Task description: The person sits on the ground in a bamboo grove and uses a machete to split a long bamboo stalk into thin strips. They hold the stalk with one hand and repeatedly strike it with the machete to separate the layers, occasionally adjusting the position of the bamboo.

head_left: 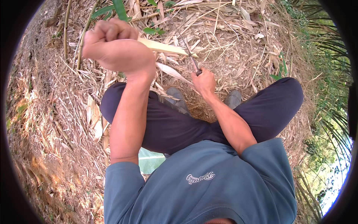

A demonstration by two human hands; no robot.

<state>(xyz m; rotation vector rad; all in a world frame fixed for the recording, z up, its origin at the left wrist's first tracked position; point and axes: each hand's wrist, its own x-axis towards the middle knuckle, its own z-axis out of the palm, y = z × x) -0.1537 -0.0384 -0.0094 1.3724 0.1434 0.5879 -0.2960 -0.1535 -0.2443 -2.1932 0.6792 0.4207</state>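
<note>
My left hand (115, 46) is raised at the upper left, its fingers curled into a closed grip. Out from behind it, toward the right, runs a pale yellow split-bamboo strip (164, 46); the hand hides the strip's other end. Lower and to the right, my right hand (204, 80) is wrapped around the dark handle of a knife (191, 58). The long, thin blade points up and away to the left. It crosses the strip near its right end; whether they touch, I cannot tell.
Dry leaves and husks (238, 48) cover the ground. Thin upright stalks (82, 37) stand beyond my left hand, near green leaves (119, 9). My bent knees (270, 106) spread to both sides, with grey shoes (233, 99) between them. A pale green flat thing (151, 161) lies beside my left hip.
</note>
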